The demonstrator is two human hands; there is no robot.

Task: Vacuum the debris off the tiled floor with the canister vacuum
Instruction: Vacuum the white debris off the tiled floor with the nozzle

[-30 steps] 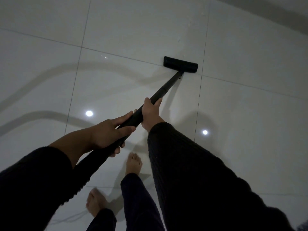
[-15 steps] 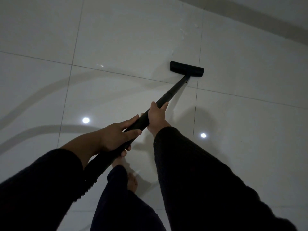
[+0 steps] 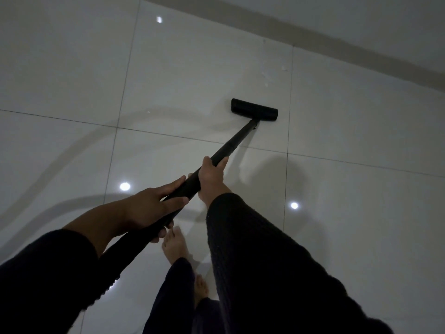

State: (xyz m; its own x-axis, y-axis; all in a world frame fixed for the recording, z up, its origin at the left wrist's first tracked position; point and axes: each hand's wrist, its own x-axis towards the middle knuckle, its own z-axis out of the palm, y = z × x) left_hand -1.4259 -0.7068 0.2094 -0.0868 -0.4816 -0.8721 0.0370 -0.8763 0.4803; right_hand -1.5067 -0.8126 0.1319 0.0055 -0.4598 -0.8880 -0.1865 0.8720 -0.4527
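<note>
A black vacuum wand point(image 3: 237, 141) slants from lower left up to a flat black floor head point(image 3: 254, 109) resting on the glossy white tiled floor point(image 3: 72, 68). My right hand point(image 3: 212, 175) grips the wand higher up, my left hand point(image 3: 154, 203) grips it lower, near the ribbed hose point(image 3: 113, 268). Small pale flecks of debris point(image 3: 284, 68) lie on the tile beyond the floor head, close to the wall. The canister itself is out of view.
A wall with a grey skirting band point(image 3: 337, 44) runs diagonally across the top right. My bare feet point(image 3: 174, 244) stand below the hands. Ceiling lights reflect as bright spots on the tiles point(image 3: 124, 186).
The floor head has slid forward across the grout line toward the wall. I have stepped forward, and more wall and debris have come into view.
</note>
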